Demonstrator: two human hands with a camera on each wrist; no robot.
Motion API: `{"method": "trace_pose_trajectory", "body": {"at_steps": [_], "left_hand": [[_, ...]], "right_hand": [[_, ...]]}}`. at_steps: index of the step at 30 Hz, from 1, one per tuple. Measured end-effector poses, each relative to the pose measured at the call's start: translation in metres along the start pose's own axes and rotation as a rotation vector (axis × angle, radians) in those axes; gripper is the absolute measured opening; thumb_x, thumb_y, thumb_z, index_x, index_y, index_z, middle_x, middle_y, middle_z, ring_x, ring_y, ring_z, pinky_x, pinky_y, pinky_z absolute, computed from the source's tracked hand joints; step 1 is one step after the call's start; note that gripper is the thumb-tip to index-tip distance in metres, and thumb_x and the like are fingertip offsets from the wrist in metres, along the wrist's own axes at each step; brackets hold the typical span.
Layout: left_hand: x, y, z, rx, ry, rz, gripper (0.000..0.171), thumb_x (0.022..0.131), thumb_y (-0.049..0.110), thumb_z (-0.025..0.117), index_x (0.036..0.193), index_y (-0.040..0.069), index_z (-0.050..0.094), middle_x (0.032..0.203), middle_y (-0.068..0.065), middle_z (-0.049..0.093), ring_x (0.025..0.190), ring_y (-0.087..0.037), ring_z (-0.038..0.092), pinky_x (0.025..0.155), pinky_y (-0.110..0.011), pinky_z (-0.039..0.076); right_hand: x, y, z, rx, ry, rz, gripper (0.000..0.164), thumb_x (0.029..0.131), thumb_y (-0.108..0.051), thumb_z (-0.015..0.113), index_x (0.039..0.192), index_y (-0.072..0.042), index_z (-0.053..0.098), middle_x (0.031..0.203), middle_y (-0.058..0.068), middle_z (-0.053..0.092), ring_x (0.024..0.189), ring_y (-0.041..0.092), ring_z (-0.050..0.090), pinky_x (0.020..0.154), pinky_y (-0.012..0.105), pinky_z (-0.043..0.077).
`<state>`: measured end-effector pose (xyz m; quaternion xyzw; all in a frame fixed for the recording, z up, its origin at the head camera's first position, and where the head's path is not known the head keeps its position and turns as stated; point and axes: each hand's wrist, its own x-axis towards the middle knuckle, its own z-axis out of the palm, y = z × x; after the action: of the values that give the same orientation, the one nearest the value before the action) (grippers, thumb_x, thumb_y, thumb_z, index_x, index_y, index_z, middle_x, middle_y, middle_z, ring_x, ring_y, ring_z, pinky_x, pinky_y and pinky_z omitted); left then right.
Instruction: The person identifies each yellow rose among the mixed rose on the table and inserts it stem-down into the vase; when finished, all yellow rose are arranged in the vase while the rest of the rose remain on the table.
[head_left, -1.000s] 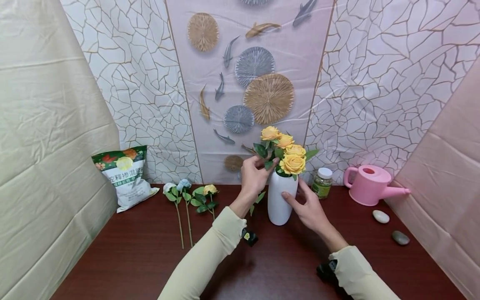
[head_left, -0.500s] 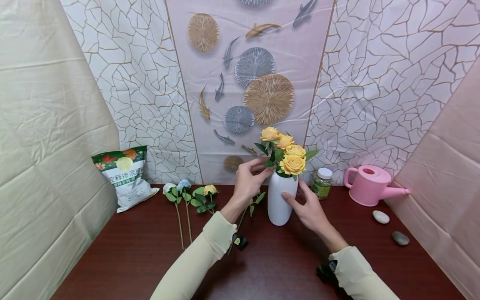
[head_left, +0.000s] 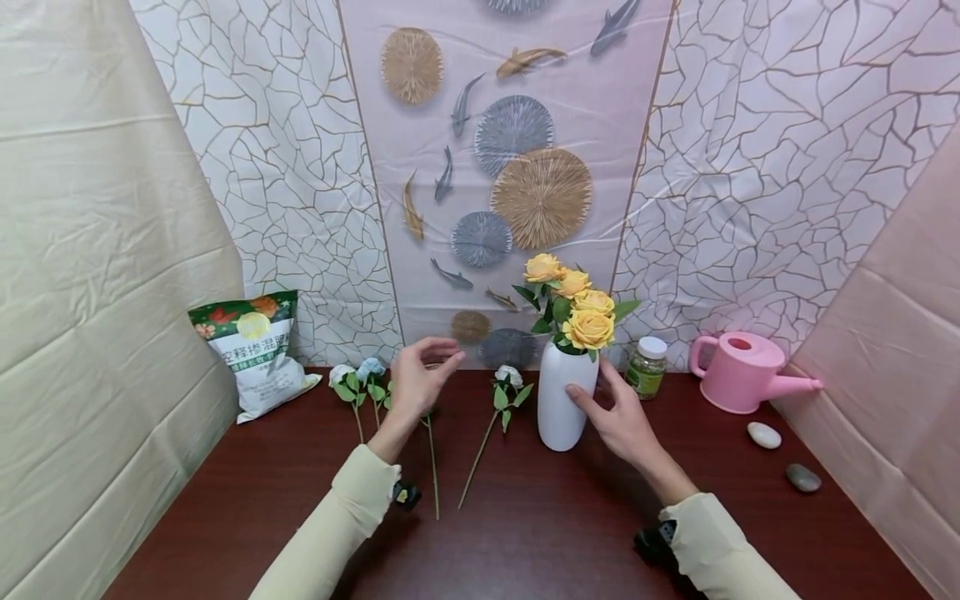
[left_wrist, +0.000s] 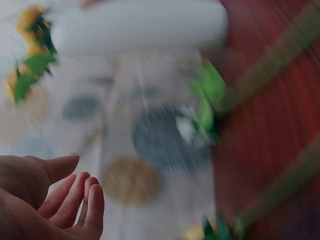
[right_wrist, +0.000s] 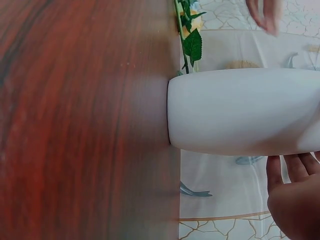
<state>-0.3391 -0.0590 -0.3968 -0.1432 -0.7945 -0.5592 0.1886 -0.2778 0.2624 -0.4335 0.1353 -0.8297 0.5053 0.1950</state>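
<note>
A white vase (head_left: 561, 408) stands upright on the table, holding several yellow roses (head_left: 588, 328) with green leaves. My right hand (head_left: 621, 419) grips the vase from its right side, thumb on the front and fingers around the back. My left hand (head_left: 422, 379) is in the air left of the vase, its fingers loosely bent; the left wrist view shows nothing between thumb and fingers. Below and behind it lies a rose stem (head_left: 433, 479), its bloom hidden by the hand in the head view. Between that stem and the vase lies a white rose (head_left: 508, 377).
Farther left lie another white rose (head_left: 342, 373) and a blue rose (head_left: 371, 368). A green-and-white bag (head_left: 258, 358) leans at the back left. Right of the vase are a lidded jar (head_left: 647, 368), a pink watering can (head_left: 742, 373), a white stone (head_left: 764, 435) and a grey stone (head_left: 803, 477).
My left hand has let go of the leaves by the vase's mouth and moved left over the lying roses, uncovering the white rose. My right hand stays on the vase.
</note>
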Motion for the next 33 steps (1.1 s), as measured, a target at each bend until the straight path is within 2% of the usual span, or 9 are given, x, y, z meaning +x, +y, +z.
{"method": "trace_pose_trajectory", "body": {"at_steps": [4,7,10,13,17,21,24,29,33], "left_hand": [[-0.006,-0.026,-0.025,0.157,0.053,-0.081,0.024,0.086,0.027,0.081,0.106,0.014,0.077,0.097,-0.004,0.079,0.088,-0.019,0.076,0.08,-0.034,0.061],[-0.013,-0.041,-0.037,0.239,0.04,-0.147,0.022,0.085,0.028,0.082,0.101,0.014,0.079,0.09,-0.001,0.079,0.082,-0.017,0.076,0.074,-0.033,0.06],[-0.02,-0.049,-0.045,0.3,-0.019,-0.202,0.015,0.084,0.029,0.083,0.094,0.018,0.08,0.084,0.001,0.079,0.077,-0.014,0.074,0.066,-0.031,0.058],[-0.025,-0.054,-0.049,0.352,-0.111,-0.252,0.009,0.082,0.028,0.085,0.085,0.02,0.08,0.075,0.003,0.077,0.069,-0.014,0.072,0.06,-0.028,0.055],[-0.029,-0.056,-0.047,0.44,-0.227,-0.287,0.009,0.081,0.025,0.086,0.076,0.02,0.08,0.064,0.004,0.073,0.06,-0.014,0.07,0.056,-0.027,0.053],[-0.034,-0.055,-0.043,0.509,-0.293,-0.314,0.013,0.08,0.027,0.086,0.071,0.019,0.08,0.061,0.005,0.071,0.057,-0.012,0.067,0.054,-0.028,0.053],[-0.037,-0.055,-0.042,0.489,-0.321,-0.35,0.016,0.08,0.027,0.086,0.071,0.015,0.08,0.061,0.003,0.072,0.055,-0.012,0.068,0.055,-0.029,0.057],[-0.039,-0.055,-0.041,0.317,-0.361,-0.439,0.02,0.084,0.023,0.083,0.078,0.004,0.079,0.064,-0.006,0.074,0.059,-0.019,0.074,0.057,-0.033,0.062],[-0.039,-0.057,-0.038,0.225,-0.388,-0.511,0.016,0.083,0.017,0.083,0.081,0.002,0.079,0.067,-0.008,0.075,0.059,-0.02,0.074,0.059,-0.034,0.062]], "right_hand": [[0.0,-0.001,0.001,-0.005,0.0,-0.004,0.065,0.097,-0.035,0.068,0.152,-0.044,0.035,0.143,-0.001,0.058,0.129,0.017,0.058,0.103,0.045,0.051],[0.0,-0.001,0.002,-0.001,-0.002,-0.007,0.065,0.097,-0.035,0.068,0.152,-0.043,0.035,0.143,-0.001,0.058,0.129,0.018,0.058,0.103,0.045,0.05],[0.0,-0.001,0.001,0.001,-0.004,-0.005,0.065,0.097,-0.035,0.068,0.152,-0.044,0.035,0.144,-0.001,0.057,0.129,0.018,0.057,0.103,0.048,0.05],[0.0,-0.001,0.001,-0.003,-0.004,0.001,0.066,0.096,-0.036,0.069,0.152,-0.045,0.034,0.145,-0.001,0.056,0.13,0.018,0.057,0.103,0.049,0.05],[0.0,-0.001,0.0,-0.004,-0.007,0.0,0.067,0.096,-0.037,0.069,0.152,-0.045,0.033,0.146,0.0,0.056,0.131,0.019,0.056,0.104,0.048,0.049],[0.0,-0.002,0.001,0.004,-0.009,0.005,0.067,0.096,-0.037,0.069,0.152,-0.045,0.034,0.145,0.0,0.056,0.131,0.019,0.056,0.104,0.048,0.049],[0.0,-0.003,0.001,0.006,-0.01,0.007,0.067,0.096,-0.037,0.069,0.152,-0.045,0.034,0.146,0.0,0.055,0.132,0.02,0.055,0.105,0.05,0.049],[0.0,-0.002,0.001,0.008,-0.01,0.003,0.067,0.096,-0.037,0.069,0.152,-0.045,0.034,0.147,-0.001,0.054,0.133,0.019,0.055,0.106,0.049,0.048],[-0.001,-0.002,0.0,0.008,-0.008,0.001,0.067,0.096,-0.036,0.069,0.151,-0.045,0.034,0.147,-0.001,0.055,0.133,0.019,0.055,0.106,0.048,0.048]]}}
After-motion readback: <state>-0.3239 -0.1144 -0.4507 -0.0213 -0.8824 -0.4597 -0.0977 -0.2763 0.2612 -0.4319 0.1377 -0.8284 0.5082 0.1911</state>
